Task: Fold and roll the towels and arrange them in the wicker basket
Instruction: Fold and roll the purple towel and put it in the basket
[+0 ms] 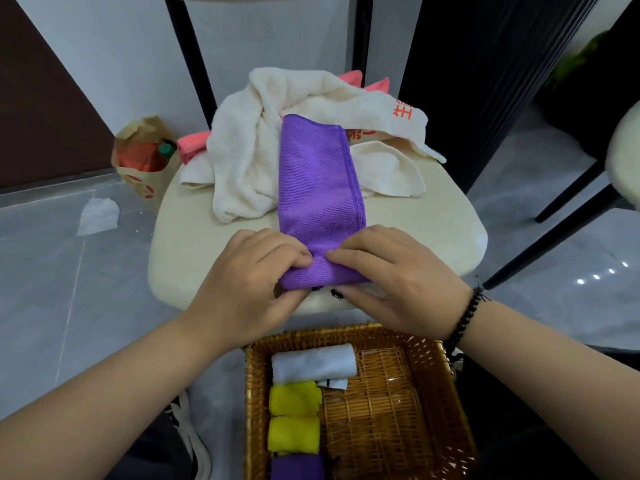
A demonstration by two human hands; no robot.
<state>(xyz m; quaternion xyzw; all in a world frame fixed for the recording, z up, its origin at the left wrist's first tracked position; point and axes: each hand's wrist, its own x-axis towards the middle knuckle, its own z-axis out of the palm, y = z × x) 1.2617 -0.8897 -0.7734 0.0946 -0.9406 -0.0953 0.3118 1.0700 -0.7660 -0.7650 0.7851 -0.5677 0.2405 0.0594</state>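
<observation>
A purple towel [320,181], folded into a long strip, lies on the cream chair seat [433,230]. Its near end is turned over into a small roll. My left hand [249,278] and my right hand [388,275] both pinch that rolled end, fingers curled over it and thumbs under. Below, the wicker basket [391,420] stands on the floor. Along its left side lie a rolled white towel [313,363], two yellow rolls [294,398] and a purple roll [298,467].
A heap of cream towels [249,140] with red print lies behind the purple strip, with pink cloths [194,142] under it. A paper bag [145,161] and a crumpled tissue [98,214] sit on the floor at left. Black chair legs [554,233] stand at right.
</observation>
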